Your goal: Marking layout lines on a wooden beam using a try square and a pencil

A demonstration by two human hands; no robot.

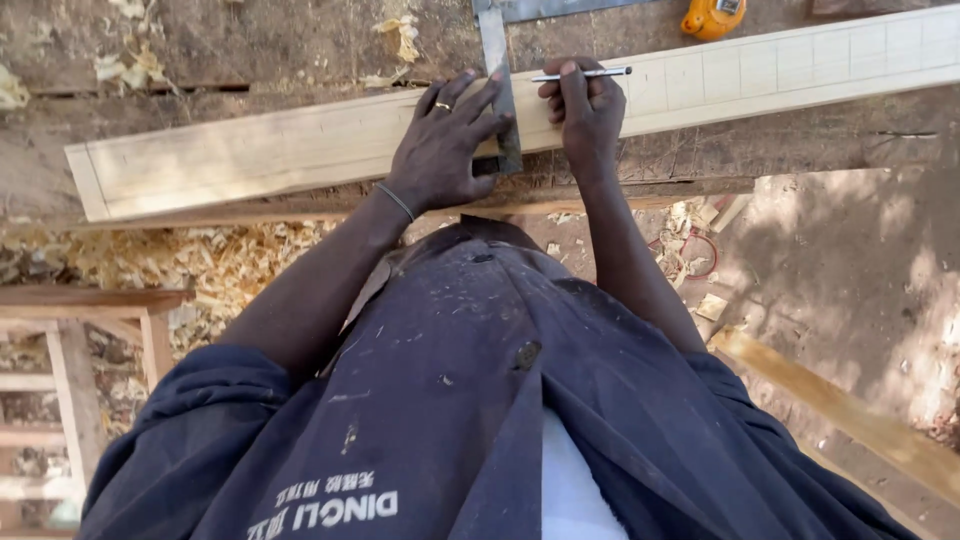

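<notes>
A long pale wooden plank (250, 155) lies across a rough workbench, with pencil lines ruled across its right part. My left hand (445, 145), wearing a ring and a wrist band, presses flat on the plank and holds a metal try square (497, 60) against it. The square's blade crosses the plank just right of my fingers. My right hand (585, 115) is closed on a thin pen-like marker (590, 73), which lies along the plank's upper face beside the square.
A yellow tape measure (712, 17) sits on the bench beyond the plank. Wood shavings (200, 260) cover the ground at left. A wooden frame (90, 350) stands at lower left. Another plank (850, 420) lies at lower right on dirt ground.
</notes>
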